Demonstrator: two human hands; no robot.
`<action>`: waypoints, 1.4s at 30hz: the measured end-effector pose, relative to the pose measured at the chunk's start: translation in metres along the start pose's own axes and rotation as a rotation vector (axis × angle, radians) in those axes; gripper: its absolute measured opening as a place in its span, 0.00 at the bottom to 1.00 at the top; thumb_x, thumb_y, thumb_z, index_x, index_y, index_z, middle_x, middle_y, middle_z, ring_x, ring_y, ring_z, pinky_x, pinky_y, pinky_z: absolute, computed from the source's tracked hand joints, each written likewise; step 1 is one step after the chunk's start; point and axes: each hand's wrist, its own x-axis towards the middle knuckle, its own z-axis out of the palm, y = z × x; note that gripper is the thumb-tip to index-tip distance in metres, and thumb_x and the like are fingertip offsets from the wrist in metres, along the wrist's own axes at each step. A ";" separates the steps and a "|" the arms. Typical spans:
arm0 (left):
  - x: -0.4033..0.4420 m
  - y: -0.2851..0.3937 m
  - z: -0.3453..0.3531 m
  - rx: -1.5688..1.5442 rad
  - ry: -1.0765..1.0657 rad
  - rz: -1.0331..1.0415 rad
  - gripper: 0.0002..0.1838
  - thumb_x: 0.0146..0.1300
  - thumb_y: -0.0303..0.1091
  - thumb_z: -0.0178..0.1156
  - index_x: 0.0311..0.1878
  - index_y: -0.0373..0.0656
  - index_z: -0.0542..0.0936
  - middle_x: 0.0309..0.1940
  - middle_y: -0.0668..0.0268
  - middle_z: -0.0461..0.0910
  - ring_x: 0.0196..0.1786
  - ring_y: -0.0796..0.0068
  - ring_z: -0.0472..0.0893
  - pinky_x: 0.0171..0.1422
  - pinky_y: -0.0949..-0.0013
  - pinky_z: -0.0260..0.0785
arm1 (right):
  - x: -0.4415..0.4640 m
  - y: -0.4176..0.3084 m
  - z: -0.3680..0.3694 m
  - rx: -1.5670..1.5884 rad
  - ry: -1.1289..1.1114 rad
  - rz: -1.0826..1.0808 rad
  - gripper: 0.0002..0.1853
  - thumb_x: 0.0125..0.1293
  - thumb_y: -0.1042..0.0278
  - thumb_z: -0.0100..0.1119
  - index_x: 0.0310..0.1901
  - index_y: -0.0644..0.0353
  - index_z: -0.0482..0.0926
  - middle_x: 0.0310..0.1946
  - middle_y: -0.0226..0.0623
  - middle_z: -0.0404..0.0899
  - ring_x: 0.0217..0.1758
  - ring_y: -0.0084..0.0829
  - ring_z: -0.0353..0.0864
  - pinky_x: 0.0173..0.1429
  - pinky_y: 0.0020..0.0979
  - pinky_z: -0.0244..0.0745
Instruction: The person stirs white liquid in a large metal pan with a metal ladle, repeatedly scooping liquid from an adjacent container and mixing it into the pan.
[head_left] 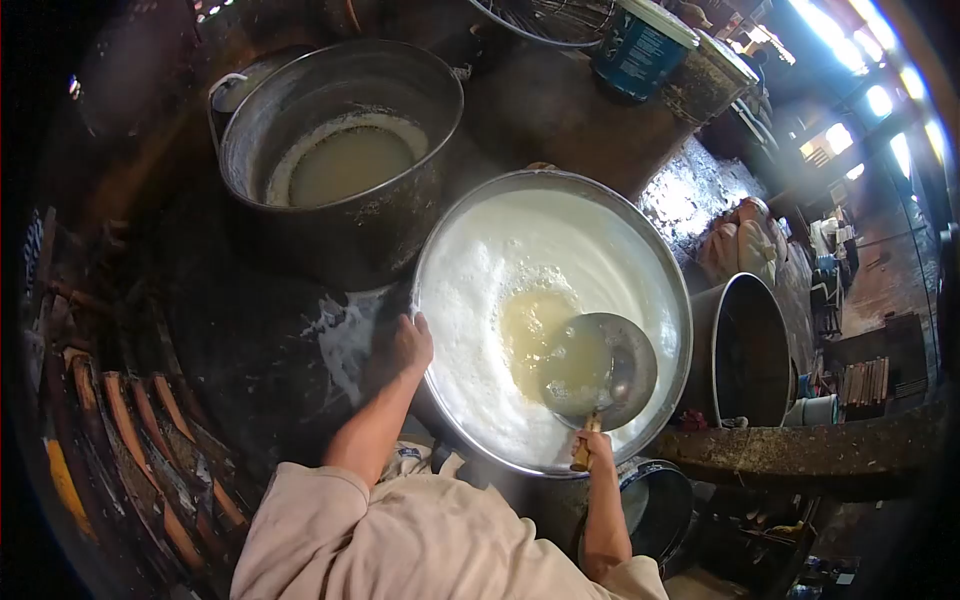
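Observation:
In front of me stands a wide metal vat point(447, 420) filled with white, frothy liquid point(470, 270). My right hand point(596, 446) is wrapped round the short wooden handle of a large round metal ladle point(632, 375). The ladle's bowl is tilted over the vat, with yellowish liquid in it and a yellowish, bubbling patch point(525, 325) right beside it. My left hand point(412, 342) rests at the vat's left rim, fingers pressed against the edge. How tightly those fingers grip is partly hidden.
A large pot point(400, 190) with cloudy liquid stands at the back left. To the right is a deep metal container point(752, 350) beside a wooden ledge point(820, 440). A blue bucket point(637, 55) sits at the back. Split firewood point(150, 450) lies on the left; another container point(655, 500) is below the vat.

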 end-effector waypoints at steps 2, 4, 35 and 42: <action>-0.003 0.000 -0.002 -0.004 -0.029 -0.015 0.23 0.66 0.48 0.41 0.44 0.32 0.68 0.34 0.38 0.76 0.39 0.40 0.77 0.45 0.48 0.67 | -0.003 0.001 -0.021 -0.001 0.072 -0.037 0.03 0.53 0.78 0.55 0.29 0.67 0.71 0.17 0.37 0.69 0.17 0.33 0.71 0.19 0.35 0.71; 0.001 -0.008 0.008 -0.041 0.048 0.038 0.24 0.66 0.51 0.41 0.46 0.34 0.67 0.35 0.38 0.76 0.40 0.38 0.75 0.44 0.46 0.67 | -0.009 0.002 -0.046 0.011 0.147 -0.132 0.05 0.51 0.78 0.58 0.27 0.68 0.72 0.18 0.37 0.71 0.15 0.32 0.70 0.18 0.35 0.68; 0.098 -0.010 -0.035 -0.090 -0.904 0.350 0.40 0.57 0.40 0.59 0.61 0.22 0.51 0.55 0.35 0.66 0.61 0.43 0.65 0.65 0.59 0.56 | -0.001 -0.263 0.294 -1.099 0.521 -0.797 0.17 0.49 0.74 0.52 0.44 0.64 0.70 0.31 0.53 0.78 0.30 0.44 0.81 0.22 0.38 0.76; 0.102 -0.023 -0.029 -0.014 -0.918 0.384 0.39 0.60 0.48 0.53 0.61 0.26 0.51 0.47 0.34 0.71 0.52 0.38 0.72 0.57 0.51 0.63 | 0.002 -0.222 0.301 -1.177 0.458 -0.589 0.12 0.49 0.75 0.57 0.37 0.66 0.73 0.27 0.48 0.79 0.25 0.39 0.81 0.22 0.34 0.78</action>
